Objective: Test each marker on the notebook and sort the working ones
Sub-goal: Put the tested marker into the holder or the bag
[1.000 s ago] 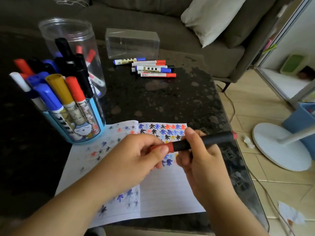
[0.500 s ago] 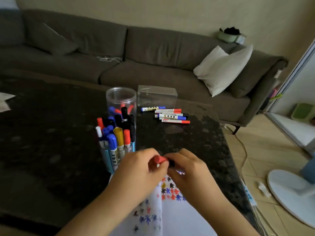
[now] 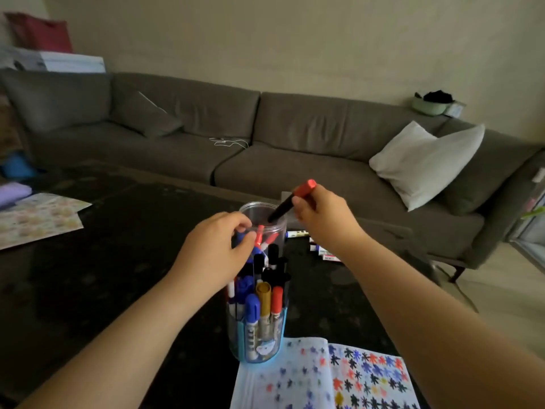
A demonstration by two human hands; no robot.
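1. We see print on the sides of the pens in the blue cup (image 3: 256,346), but it is too blurry for us to read. There is a little white cartoon sticker low on the cup.
2. Our right hand (image 3: 321,215) pinches a black marker (image 3: 287,203) with a red cap. The red cap points up and the other end dips into the mouth of the clear jar (image 3: 264,219).
3. Our left hand (image 3: 216,249) is beside the jar's rim, on its left. The fingers are curled with the tips near a red pen in the jar — we cannot tell if they hold anything.
4. The clear jar stands just behind the blue cup on the dark table (image 3: 118,261).
5. The notebook (image 3: 324,379) lies open near us, covered in little stars — red, blue, black and yellow.
6. A few loose markers (image 3: 320,250) lie on the table behind our right arm.
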